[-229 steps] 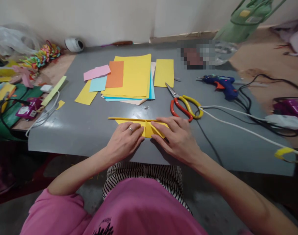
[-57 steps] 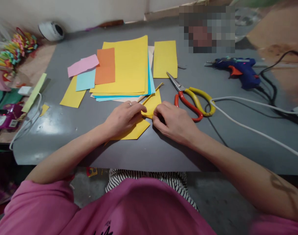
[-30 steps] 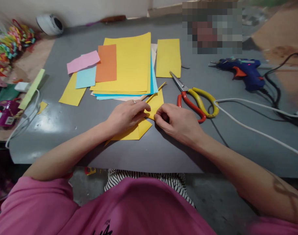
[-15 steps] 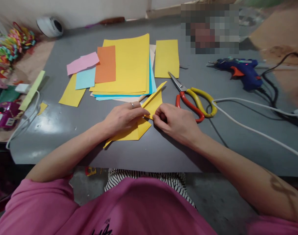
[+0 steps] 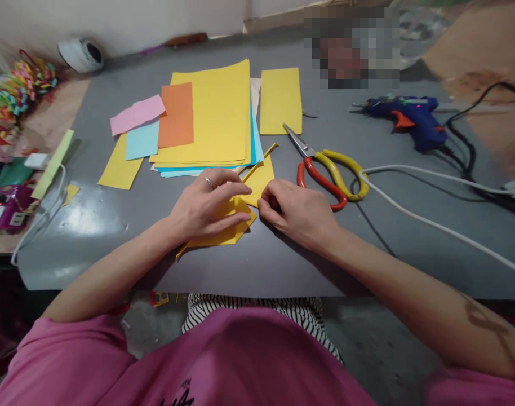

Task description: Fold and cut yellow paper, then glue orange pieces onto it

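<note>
Folded yellow paper piece (image 5: 243, 228) is on the smooth grey table cover (image 5: 156, 265), near side, center. Left hand (image 5: 198, 206): fingers spread wide over it, no grip; fingertip contact unclear. Right hand (image 5: 300, 214): fingers curled, thumb and forefinger pinching its right edge. Red-and-yellow-handled metal scissors (image 5: 310, 154) just right; stacked yellow rectangular sheets (image 5: 219, 113) on far side.
</note>
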Demonstrator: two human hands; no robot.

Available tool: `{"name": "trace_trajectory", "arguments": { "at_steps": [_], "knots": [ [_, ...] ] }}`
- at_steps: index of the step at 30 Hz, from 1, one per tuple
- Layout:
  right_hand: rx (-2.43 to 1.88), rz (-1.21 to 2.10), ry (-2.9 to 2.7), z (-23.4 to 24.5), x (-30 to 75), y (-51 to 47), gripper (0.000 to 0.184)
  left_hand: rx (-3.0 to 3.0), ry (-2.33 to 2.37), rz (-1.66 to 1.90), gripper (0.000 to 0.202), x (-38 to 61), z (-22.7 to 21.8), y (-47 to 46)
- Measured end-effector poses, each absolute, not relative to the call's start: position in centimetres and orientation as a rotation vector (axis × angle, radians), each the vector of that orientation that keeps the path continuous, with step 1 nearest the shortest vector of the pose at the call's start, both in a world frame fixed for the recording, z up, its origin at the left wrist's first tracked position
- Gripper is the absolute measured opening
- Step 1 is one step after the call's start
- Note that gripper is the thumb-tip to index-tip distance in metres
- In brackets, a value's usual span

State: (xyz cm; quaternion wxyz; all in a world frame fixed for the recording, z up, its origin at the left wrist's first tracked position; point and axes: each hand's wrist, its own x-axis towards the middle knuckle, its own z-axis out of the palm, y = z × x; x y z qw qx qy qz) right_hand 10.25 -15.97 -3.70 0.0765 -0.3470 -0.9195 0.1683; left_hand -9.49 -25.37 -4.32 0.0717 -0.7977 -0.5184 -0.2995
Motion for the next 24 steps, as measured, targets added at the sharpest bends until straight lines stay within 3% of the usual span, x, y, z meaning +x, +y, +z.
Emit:
{"name": "trace_trajectory", "arguments": {
  "at_steps": [4, 8, 24],
  "knots": [
    [-1.050, 0.505, -2.765, -3.67, 10.27, -16.00, 0.018, -2.389, -1.299, -0.752, 0.005, -9.07, -4.54, -25.40],
    [-1.054, 0.474, -2.763, -3.73, 10.17, -16.00, 0.018, -2.355, -1.381, -0.682, 0.015, -9.05, -4.66, -25.25],
    [-1.025, 0.460, -2.739, -4.09, 10.32, -16.05, 0.018, -2.437, -1.442, -0.588, 0.019, -9.46, -4.70, -25.37]
  ]
}}
